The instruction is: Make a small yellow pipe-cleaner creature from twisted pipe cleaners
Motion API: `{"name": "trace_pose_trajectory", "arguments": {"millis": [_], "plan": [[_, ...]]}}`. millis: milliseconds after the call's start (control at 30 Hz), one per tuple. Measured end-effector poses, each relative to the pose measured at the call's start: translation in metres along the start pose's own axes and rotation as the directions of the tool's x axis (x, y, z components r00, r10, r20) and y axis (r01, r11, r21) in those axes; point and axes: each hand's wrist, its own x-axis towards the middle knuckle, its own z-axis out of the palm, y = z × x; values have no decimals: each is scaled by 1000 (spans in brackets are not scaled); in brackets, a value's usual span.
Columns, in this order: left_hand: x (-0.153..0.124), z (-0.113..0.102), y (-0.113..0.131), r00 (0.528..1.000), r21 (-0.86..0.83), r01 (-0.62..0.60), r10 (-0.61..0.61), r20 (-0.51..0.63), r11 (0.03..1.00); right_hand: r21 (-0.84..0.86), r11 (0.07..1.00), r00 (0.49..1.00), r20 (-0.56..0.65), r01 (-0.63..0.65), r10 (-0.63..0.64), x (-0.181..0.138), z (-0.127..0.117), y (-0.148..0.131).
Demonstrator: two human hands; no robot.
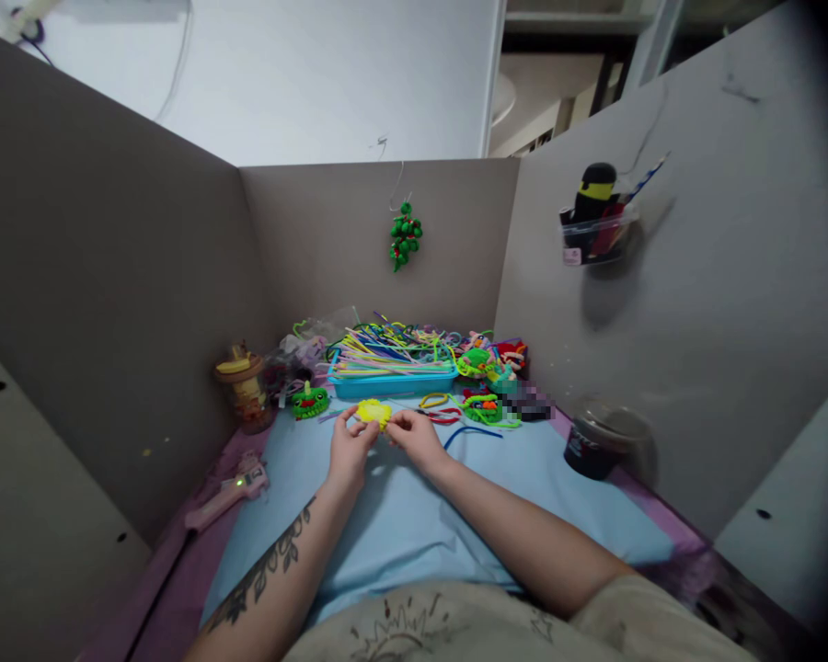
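Observation:
My left hand (pixel 351 439) is closed on the left side of a fuzzy yellow pipe-cleaner piece (pixel 373 412), holding it above the blue cloth. At the piece's right edge, my right hand (pixel 414 436) pinches with thumb and finger; its fingertips partly hide what they grip. Just behind the hands lie red-handled pliers (pixel 442 416) and a bent yellow pipe cleaner (pixel 434 401). A dark blue pipe cleaner (pixel 473 430) rests right of my right hand. A green frog-like pipe-cleaner figure (pixel 310 401) sits to the left.
Behind stands a blue tray (pixel 393 384) heaped with pipe cleaners. A pink glue gun (pixel 231 496) lies left, near a lidded cup (pixel 243 391). On the right are a green figure (pixel 481 408) and a black tub (pixel 593 446). Grey panels (pixel 379 230) enclose three sides.

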Motion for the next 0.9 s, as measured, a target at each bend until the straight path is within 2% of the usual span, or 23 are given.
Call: {"name": "trace_pose_trajectory", "arguments": {"millis": [233,567,767,900], "plan": [[-2,0,1,997,75,-70,68,23,995,123,992,999,-32,-2,6,1,3,2],[-3,1,1,996,61,-88,86,29,994,129,992,1000,-18,10,-7,2,3,3],[-1,0,5,999,-48,-6,8,37,999,112,994,1000,-30,9,-6,2,2,2],[2,-2,6,997,-171,69,-64,33,983,35,994,994,-33,106,-105,-1,2,0]]}}
